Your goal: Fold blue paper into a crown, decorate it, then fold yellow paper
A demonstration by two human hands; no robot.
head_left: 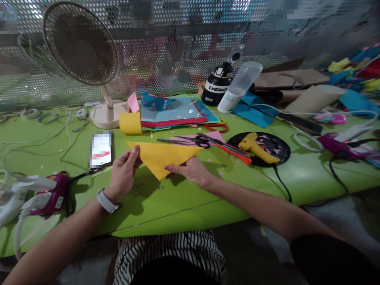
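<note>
A yellow paper folded into a triangle lies just above the green table. My left hand pinches its left corner between thumb and fingers; a white watch sits on that wrist. My right hand grips the paper's lower right edge, fingers closed on it. Black-handled scissors and an orange utility knife lie right behind the paper on a pink sheet.
A phone lies left of the paper. A desk fan stands at the back left. Stacked coloured sheets, a yellow glue gun on a black disc, a purple glue gun, cables and a bottle surround the spot.
</note>
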